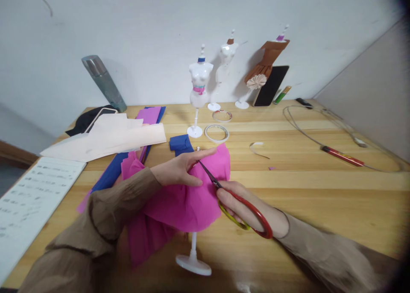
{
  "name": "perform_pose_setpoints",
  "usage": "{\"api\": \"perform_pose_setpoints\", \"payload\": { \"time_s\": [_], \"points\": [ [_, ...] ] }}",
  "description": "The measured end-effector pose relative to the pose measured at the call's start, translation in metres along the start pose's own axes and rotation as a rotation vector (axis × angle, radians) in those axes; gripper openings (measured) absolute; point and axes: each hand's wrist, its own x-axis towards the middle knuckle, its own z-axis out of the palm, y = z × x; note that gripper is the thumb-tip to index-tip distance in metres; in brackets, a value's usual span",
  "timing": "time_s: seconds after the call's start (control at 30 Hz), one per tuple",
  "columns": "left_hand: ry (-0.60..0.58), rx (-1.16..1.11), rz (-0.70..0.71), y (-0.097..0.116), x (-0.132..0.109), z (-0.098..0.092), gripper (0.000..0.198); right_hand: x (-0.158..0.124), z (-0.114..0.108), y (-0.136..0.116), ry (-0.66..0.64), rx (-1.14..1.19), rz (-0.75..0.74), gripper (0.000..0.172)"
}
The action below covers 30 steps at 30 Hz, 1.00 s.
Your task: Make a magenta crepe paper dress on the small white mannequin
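A sheet of bright pink crepe paper (pixel 187 207) is draped round a small white mannequin, whose round base (pixel 193 265) and stem show below it. My left hand (pixel 179 169) grips the paper near the top of the mannequin, thumb and forefinger spread around the spot. In my right hand (pixel 238 194) is a pair of scissors (pixel 248 212) with red and yellow-green handles. Their narrow blades point up and left, with the tip between my left thumb and forefinger. Whether the tip cuts into the paper, I cannot tell.
Behind stand a bare white mannequin (pixel 197 77), another (pixel 227 56) and one in a brown dress (pixel 272 54). Tape rolls (pixel 217 133), folded blue paper (pixel 181 144), pale sheets (pixel 112 135), a bottle (pixel 104 81), a phone (pixel 272 87) and a red-handled corded tool (pixel 342 156) lie around.
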Motion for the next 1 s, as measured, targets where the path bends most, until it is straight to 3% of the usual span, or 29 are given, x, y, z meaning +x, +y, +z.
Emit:
{"api": "perform_pose_setpoints", "payload": {
  "time_s": [0.4, 0.73, 0.87, 1.0],
  "points": [
    [0.002, -0.040, -0.021, 0.000, 0.000, 0.000, 0.095, 0.003, -0.002, 0.004, -0.002, 0.000, -0.028, 0.048],
    [0.038, -0.129, 0.003, 0.001, -0.004, -0.006, 0.103, -0.003, -0.020, -0.008, -0.131, -0.295, -0.110, 0.046],
    [0.054, -0.033, -0.038, 0.008, -0.007, -0.009, 0.105, -0.008, -0.043, -0.012, 0.063, -0.443, -0.045, 0.039],
    [0.120, 0.134, -0.277, 0.033, -0.014, -0.010, 0.092, -0.004, -0.067, -0.011, 0.290, -0.793, 0.100, 0.040]
  ]
}}
